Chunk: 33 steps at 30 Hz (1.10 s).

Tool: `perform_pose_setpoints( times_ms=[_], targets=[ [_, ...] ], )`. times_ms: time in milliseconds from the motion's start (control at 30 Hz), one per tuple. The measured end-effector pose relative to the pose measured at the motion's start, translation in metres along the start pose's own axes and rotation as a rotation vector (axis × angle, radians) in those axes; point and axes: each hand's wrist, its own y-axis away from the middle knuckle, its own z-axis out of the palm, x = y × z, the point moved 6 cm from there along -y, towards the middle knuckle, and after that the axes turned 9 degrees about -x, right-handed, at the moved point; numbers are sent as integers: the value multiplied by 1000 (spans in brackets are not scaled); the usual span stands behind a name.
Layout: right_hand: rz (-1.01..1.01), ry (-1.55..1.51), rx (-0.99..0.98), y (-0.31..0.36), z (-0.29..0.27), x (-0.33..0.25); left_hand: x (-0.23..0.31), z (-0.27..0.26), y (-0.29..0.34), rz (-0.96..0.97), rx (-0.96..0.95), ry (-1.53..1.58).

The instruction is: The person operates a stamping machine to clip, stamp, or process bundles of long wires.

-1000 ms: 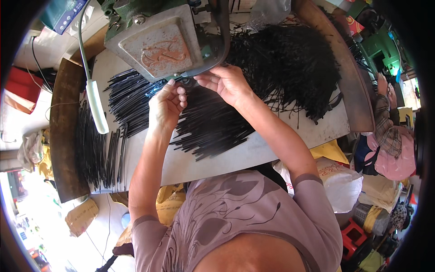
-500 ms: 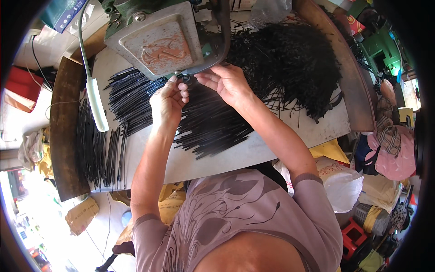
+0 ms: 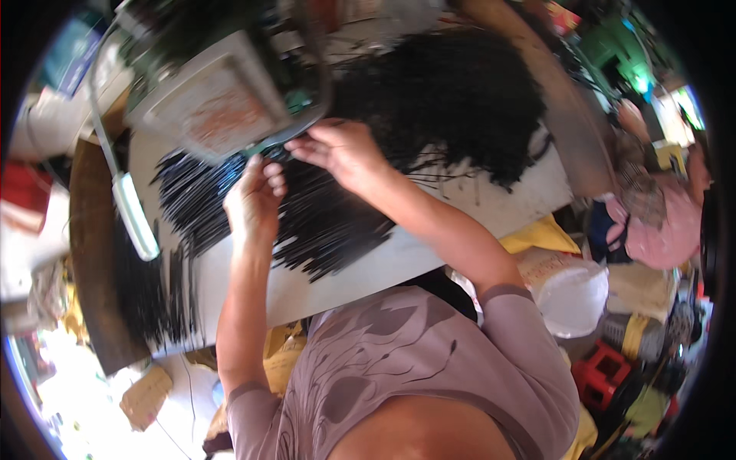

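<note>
My left hand [image 3: 255, 198] is closed just below the head of a green machine [image 3: 218, 103], with a worn metal cover. Its thumb points up and its fingers curl; what they hold, if anything, is too small to make out. On the other side of the machine's working point, my right hand [image 3: 345, 153] reaches in with fingers pressed together, their tips blurred. Beneath both hands lie thin black strips [image 3: 330, 238], laid side by side in a loose row. A large tangled heap of black strips [image 3: 452, 100] rises beyond my right hand.
A white lamp tube [image 3: 136, 217] hangs left of the machine. Curved wooden boards [image 3: 98, 253] edge the pale tabletop [image 3: 445, 261]. White and yellow sacks [image 3: 571, 295] and a red stool [image 3: 602, 372] stand at right. Another person in pink [image 3: 663, 230] sits by a second green machine [image 3: 613, 57].
The whole view has swung and blurred, so the machine and table appear farther left and tilted. Both hands stay close under the machine head; the right fingers look slightly more extended.
</note>
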Motion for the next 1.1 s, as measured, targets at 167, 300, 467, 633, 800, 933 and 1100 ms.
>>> perform_pose_setpoints(
  times_ms=[167, 300, 467, 633, 800, 933, 1100],
  targets=[
    [105, 126, 28, 12, -7, -16, 6, -2, 4, 1, -21, -30],
    [4, 883, 46, 33, -25, -75, 11, 5, 5, -99, -52, -67],
    [-77, 1975, 18, 59, -37, -145, 18, -4, 8, -128, -147, -61],
    [-39, 2266, 13, 63, -57, -140, 16, 1, 8, -65, -273, -27],
    [-333, 2239, 10, 67, -34, -138, 10, -3, 16, -134, -124, -82],
    [-212, 2436, -64, 60, -24, -124, 5, -4, 18, -142, -89, -172],
    [-151, 2307, -59, 65, -40, -131, 13, -4, 27, -64, -5, -259]
  ],
)
